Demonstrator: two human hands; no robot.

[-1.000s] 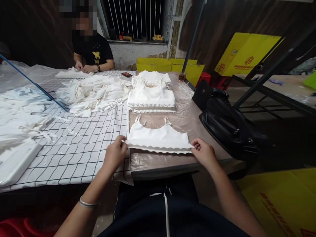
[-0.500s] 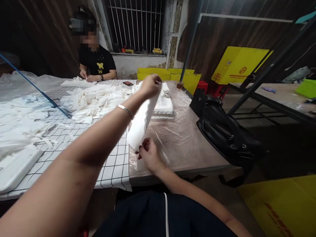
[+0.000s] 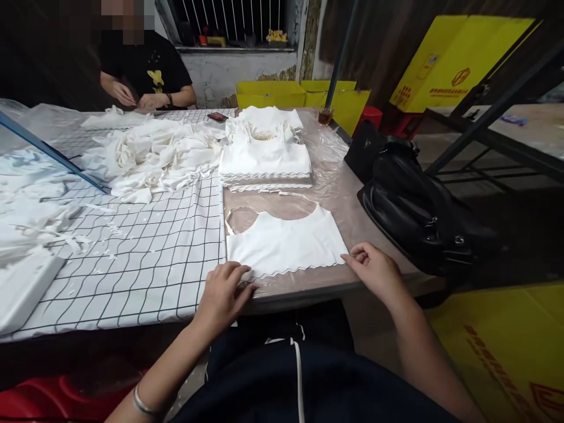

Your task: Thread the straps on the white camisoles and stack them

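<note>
A white camisole top with thin straps and a wavy hem lies spread flat near the table's front edge. My left hand is at its lower left corner, fingers curled over the hem and thumb just below. At the lower right corner, my right hand pinches the hem between thumb and fingers. Just beyond the top sits a neat stack of similar white tops, their scalloped hems facing me.
Loose white garments heap on the checked cloth at left. A black bag lies at the table's right edge. Behind stand yellow boxes and a glass of brown drink. A person sits across, hands over white fabric.
The white top, held up at a slant between both hands, now lies flat on the table. My left hand has come back toward me; my right has moved right. The view has tilted downward.
</note>
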